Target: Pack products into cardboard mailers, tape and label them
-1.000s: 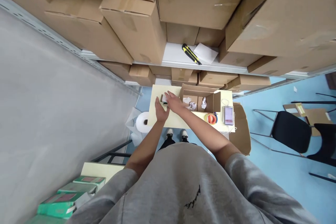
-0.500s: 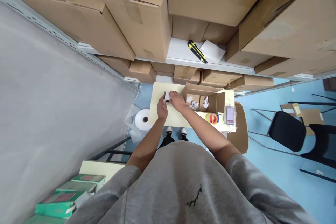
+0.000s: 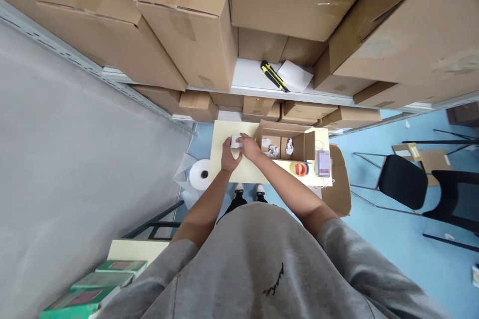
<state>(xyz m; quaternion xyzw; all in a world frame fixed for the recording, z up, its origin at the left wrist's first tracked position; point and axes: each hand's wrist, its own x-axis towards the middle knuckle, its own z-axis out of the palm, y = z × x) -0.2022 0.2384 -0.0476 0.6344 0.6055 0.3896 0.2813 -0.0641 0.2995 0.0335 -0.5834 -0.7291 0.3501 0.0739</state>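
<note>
Left hand (image 3: 229, 155), right hand (image 3: 249, 147) closed on box (image 3: 235, 141) near table edge (image 3: 214, 149).

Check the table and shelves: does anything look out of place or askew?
The yellow-and-black utility knife lies loose on the shelf among the cartons, away from the table. A cardboard carton beside it juts past the shelf edge, looking askew.

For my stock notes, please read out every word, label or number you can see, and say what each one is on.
Nothing can be read for certain.
Black script on the grey sweatshirt: too stylised to read.
Green boxes: markings too small to read.
Flat rectangular item: blurred out.
Yellow label on the brown cardboard: too small to read.
</note>
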